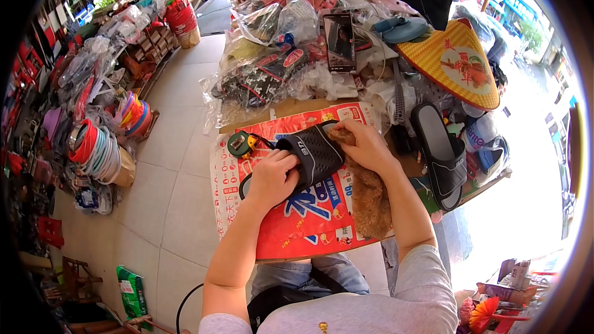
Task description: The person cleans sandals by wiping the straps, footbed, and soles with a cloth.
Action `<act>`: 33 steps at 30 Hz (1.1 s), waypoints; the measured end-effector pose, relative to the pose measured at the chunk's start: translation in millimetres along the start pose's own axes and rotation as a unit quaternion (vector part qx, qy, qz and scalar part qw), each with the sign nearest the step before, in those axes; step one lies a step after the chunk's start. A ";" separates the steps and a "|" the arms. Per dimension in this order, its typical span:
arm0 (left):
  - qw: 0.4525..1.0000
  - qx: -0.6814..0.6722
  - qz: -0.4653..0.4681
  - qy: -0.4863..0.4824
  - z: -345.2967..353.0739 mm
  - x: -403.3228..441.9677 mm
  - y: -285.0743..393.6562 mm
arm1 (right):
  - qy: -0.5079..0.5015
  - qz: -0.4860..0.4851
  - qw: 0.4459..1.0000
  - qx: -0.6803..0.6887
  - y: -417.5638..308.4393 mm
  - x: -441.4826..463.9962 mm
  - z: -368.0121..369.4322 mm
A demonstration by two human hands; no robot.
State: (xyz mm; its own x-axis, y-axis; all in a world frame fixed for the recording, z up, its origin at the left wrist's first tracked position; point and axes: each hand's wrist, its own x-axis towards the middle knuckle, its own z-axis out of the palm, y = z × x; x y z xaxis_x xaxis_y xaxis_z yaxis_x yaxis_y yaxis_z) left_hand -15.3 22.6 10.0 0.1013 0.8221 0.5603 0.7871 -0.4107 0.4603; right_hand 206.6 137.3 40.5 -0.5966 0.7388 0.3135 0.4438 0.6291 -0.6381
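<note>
A black slide sandal (314, 151) with a patterned strap lies across the red printed sheet (278, 238) on the table before me. My left hand (271, 178) is closed on the near-left side of the sandal, its fingers curled at the strap's edge. My right hand (362, 143) grips a brown fluffy cloth (370, 201) and presses part of it against the sandal's far-right end. The rest of the cloth hangs down over the sheet toward my body. Beside the sandal at the left sits a green-and-black tape measure (240, 144).
A second black slide sandal (438, 154) rests at the table's right side. Behind the sheet, plastic-wrapped goods (266, 74) are piled up, with a phone (339, 43) propped among them. A yellow conical hat (455, 62) stands back right. Shelves of goods line the left, beyond a tiled floor (179, 148).
</note>
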 end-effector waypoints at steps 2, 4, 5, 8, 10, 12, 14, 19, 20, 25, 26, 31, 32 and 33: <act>1.000 -0.001 0.002 0.003 0.0 0.0 0.1 | -0.001 0.004 1.000 0.002 -1.9 -0.4 -0.8; 1.000 0.000 -0.001 0.001 0.1 -0.3 -0.1 | -0.002 0.004 1.000 0.002 -1.1 -0.2 -0.5; 1.000 0.000 -0.001 0.001 0.2 -0.4 -0.1 | -0.003 0.004 1.000 0.001 -0.8 -0.1 -0.4; 1.000 0.003 0.000 0.003 0.6 -0.6 -0.5 | -0.009 0.012 1.000 -0.002 -2.3 0.1 -1.7; 1.000 0.002 -0.003 0.001 0.9 -0.8 -1.0 | -0.008 0.012 1.000 0.001 -3.8 0.0 -2.7; 1.000 0.002 -0.002 0.001 0.1 -0.4 -0.1 | -0.008 0.011 1.000 0.004 -1.8 -0.5 -3.5; 1.000 0.001 -0.001 0.001 0.0 -0.1 -0.5 | 0.006 -0.024 0.998 -0.064 6.8 -2.3 -7.3; 1.000 -0.001 0.006 0.012 0.1 -0.1 1.6 | 0.111 0.044 0.978 -0.170 2.2 -0.8 -24.4; 1.000 -0.001 0.003 0.015 -0.5 0.7 1.9 | 0.114 -0.006 0.992 -0.062 -1.4 -1.3 -19.7; 1.000 0.003 -0.001 0.005 0.5 -0.7 -0.2 | -0.013 -0.073 0.997 0.005 -14.3 -3.3 12.6; 1.000 -0.002 0.003 0.009 0.7 -0.5 -0.9 | -0.016 -0.073 0.997 0.004 -6.9 -3.5 10.4; 1.000 0.000 -0.002 -0.002 -2.2 0.1 1.3 | 0.108 -0.107 0.988 -0.023 -30.0 -6.1 -11.0; 1.000 0.005 -0.010 -0.028 -3.0 -0.7 3.1 | 0.078 -0.177 0.981 0.002 -32.6 -6.7 -2.3; 1.000 0.002 -0.015 -0.027 -2.7 -0.1 4.0 | 0.065 -0.232 0.970 0.023 -55.8 -10.9 4.5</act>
State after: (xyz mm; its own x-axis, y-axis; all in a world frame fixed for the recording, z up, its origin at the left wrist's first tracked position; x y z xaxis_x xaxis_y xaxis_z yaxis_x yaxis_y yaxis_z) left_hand -13.9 19.9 13.6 0.1106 0.8540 0.5084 0.7931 -0.3841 0.4726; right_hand 185.3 93.0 69.5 -0.6349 0.4039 0.6586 0.1150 0.8924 -0.4364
